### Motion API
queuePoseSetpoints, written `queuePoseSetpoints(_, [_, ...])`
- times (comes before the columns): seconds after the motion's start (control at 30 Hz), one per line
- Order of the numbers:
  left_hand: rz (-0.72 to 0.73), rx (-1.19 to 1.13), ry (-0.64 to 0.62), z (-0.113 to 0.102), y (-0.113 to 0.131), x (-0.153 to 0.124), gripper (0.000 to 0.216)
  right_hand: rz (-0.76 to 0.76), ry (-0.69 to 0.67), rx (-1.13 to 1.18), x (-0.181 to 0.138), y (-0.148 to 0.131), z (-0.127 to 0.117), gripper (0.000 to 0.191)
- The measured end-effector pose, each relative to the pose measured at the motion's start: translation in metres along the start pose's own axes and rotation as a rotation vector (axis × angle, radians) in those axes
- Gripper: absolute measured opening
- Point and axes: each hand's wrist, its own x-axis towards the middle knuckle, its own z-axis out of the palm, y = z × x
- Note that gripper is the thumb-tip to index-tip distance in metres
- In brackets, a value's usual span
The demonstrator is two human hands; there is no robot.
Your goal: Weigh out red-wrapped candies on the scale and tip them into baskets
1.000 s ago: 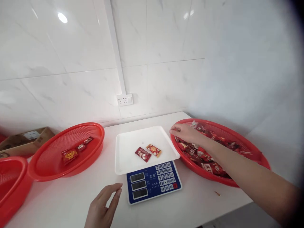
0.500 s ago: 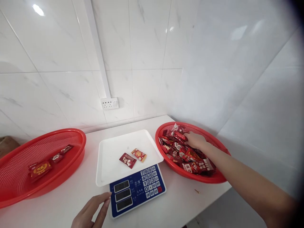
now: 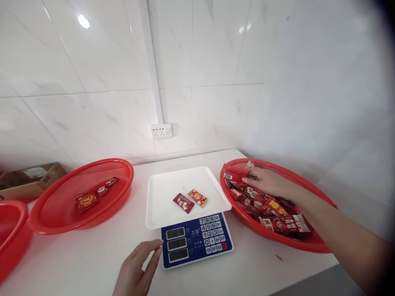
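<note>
My right hand (image 3: 265, 181) reaches into the red basket (image 3: 308, 181) on the right, its fingers closed on a red snack packet (image 3: 236, 172) with a barcode label. Under it lies a heap of other red-wrapped snacks (image 3: 273, 205). Beside the left edge of the blue-fronted scale (image 3: 197, 238) is my left hand (image 3: 140, 265), thumb and index tips pinched together with nothing visible between them. On the scale's white pan (image 3: 163, 185) lie a dark red packet (image 3: 183, 202) and a red-and-gold packet (image 3: 198, 197), apart from both hands.
A second red basket (image 3: 55, 201) at left holds several small packets (image 3: 86, 201). Part of another red basket (image 3: 12, 218) shows at the left edge, with a cardboard box (image 3: 46, 174) behind. A tiny gold-coloured scrap (image 3: 279, 258) lies on the white table (image 3: 247, 267). A socket (image 3: 162, 130) is on the wall.
The view has swung left, bringing the box and a third basket into sight. In my right hand, a red packet has shifted and now shows its barcode. The left hand keeps its place by the scale.
</note>
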Motion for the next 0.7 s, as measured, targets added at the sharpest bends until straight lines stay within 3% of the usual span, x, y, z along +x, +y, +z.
queuePoseSetpoints(0.17, [0.000, 0.038, -0.038, -0.005, 0.005, -0.002, 0.027, -0.222, 0.017, -0.064, -0.011, -0.076, 0.038, 0.031])
queuePoseSetpoints(0.3, [0.007, 0.072, -0.006, -0.009, 0.004, -0.006, 0.028, -0.341, 0.009, -0.162, -0.019, -0.103, 0.064, 0.042])
queuePoseSetpoints(0.43, [-0.010, 0.088, -0.005, -0.011, 0.000, -0.008, 0.027, -0.309, -0.006, -0.100, -0.029, -0.091, 0.060, 0.042])
queuePoseSetpoints(0.7, [0.003, 0.103, -0.074, -0.007, -0.008, -0.002, 0.024, 0.131, 0.123, 0.032, -0.055, -0.005, 0.022, 0.045])
